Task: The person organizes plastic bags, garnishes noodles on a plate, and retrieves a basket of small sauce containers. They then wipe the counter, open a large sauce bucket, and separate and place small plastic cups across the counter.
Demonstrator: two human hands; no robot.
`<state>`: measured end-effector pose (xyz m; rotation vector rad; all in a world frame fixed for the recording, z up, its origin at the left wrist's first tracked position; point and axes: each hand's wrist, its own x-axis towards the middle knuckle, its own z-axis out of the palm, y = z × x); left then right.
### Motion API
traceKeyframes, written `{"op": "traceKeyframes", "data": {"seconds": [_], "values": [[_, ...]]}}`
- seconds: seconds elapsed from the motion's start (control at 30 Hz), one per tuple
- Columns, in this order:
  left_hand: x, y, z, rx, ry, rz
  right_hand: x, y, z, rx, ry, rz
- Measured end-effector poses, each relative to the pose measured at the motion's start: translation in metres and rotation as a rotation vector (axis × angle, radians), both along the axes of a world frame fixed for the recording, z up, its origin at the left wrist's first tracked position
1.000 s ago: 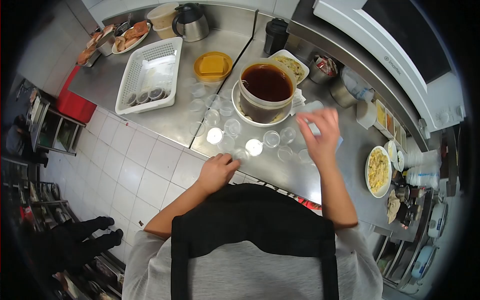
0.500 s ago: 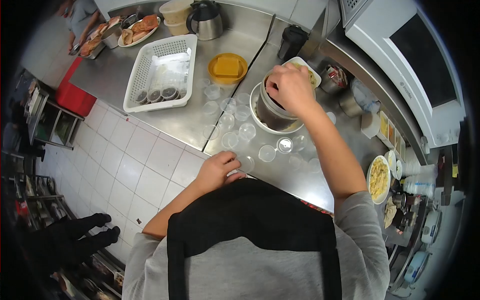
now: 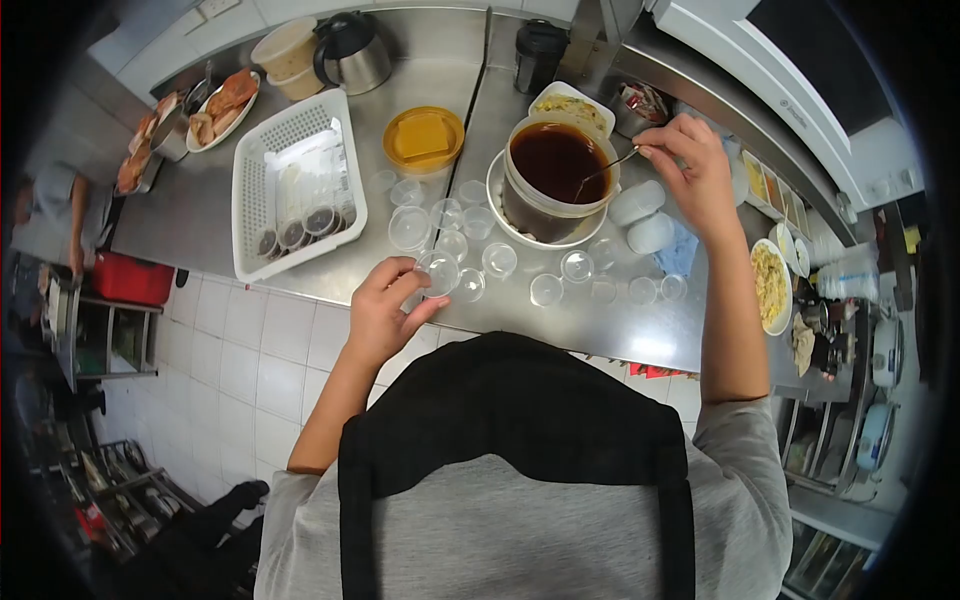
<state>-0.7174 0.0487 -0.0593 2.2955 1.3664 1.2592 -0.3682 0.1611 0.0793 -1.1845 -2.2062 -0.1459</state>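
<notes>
My left hand (image 3: 385,308) grips a small clear plastic cup (image 3: 438,272) by its side, just above the counter's front edge. Between the fingertips of my right hand (image 3: 692,172) is the thin handle of a metal spoon (image 3: 615,163). The spoon's lower end dips into dark brown liquid (image 3: 560,160), so its bowl is hidden. That liquid fills much of a translucent round tub (image 3: 540,212), which stands in a white bowl (image 3: 497,205). Several more clear cups (image 3: 498,260) are spread over the steel counter around the tub.
A white basket (image 3: 350,165) with several filled, dark cups stands on the left. Behind are a yellow container (image 3: 424,140), a steel jug (image 3: 355,62) and a black tumbler (image 3: 540,55). Stacked cups (image 3: 640,202) and a blue cloth (image 3: 677,248) lie near my right forearm.
My right hand has moved from over the tub to its right, and the spoon now shows in it. The left hand has risen with a cup in it. The view has shifted.
</notes>
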Motion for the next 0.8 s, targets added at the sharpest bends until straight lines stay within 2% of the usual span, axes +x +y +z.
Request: {"op": "traceKeyframes", "data": {"seconds": [0.13,0.23,0.33,0.43,0.63,0.8], "values": [[-0.005,0.01,0.0,-0.002,0.018,-0.052,0.004,-0.001,-0.018,0.037,-0.066,-0.198],[-0.008,0.016,-0.001,-0.026,0.018,-0.09,0.007,-0.004,-0.023,0.035,0.11,-0.181],[-0.011,0.018,-0.005,-0.132,-0.036,-0.074,0.004,-0.018,-0.024,-0.066,0.323,-0.424],[-0.016,0.025,-0.015,-0.109,-0.034,-0.102,-0.01,-0.028,-0.008,-0.364,0.094,-0.696],[-0.024,0.031,-0.016,-0.139,-0.036,-0.144,-0.024,-0.004,-0.001,-0.592,-0.035,-0.784],[-0.034,0.04,-0.013,-0.105,-0.062,-0.165,-0.049,0.012,-0.001,-0.437,-0.14,-0.662]]}}
